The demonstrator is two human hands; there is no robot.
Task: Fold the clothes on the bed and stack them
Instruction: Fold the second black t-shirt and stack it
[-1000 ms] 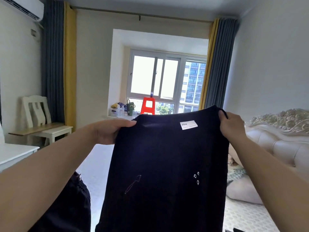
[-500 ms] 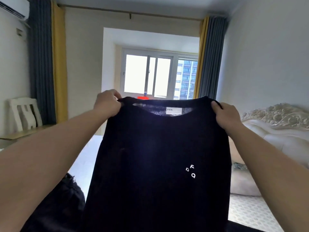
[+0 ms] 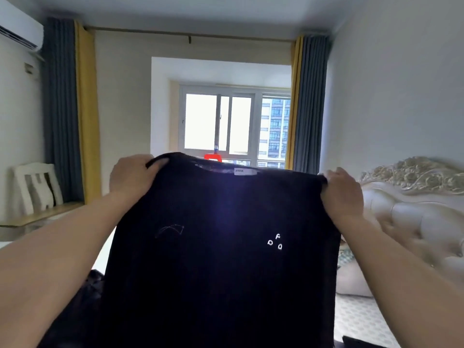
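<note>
Fingers of the left hand (image 3: 131, 177) and right hand (image 3: 342, 194) pinch the dark shirt's (image 3: 221, 259) shoulders, holding it up over the bed (image 3: 361, 320). Uneven lowering risks creases.

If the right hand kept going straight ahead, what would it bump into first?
Probably nothing close. The right hand, gripping the black shirt, points toward the grey curtain beside the window. The way looks free, though depth is unclear.
</note>
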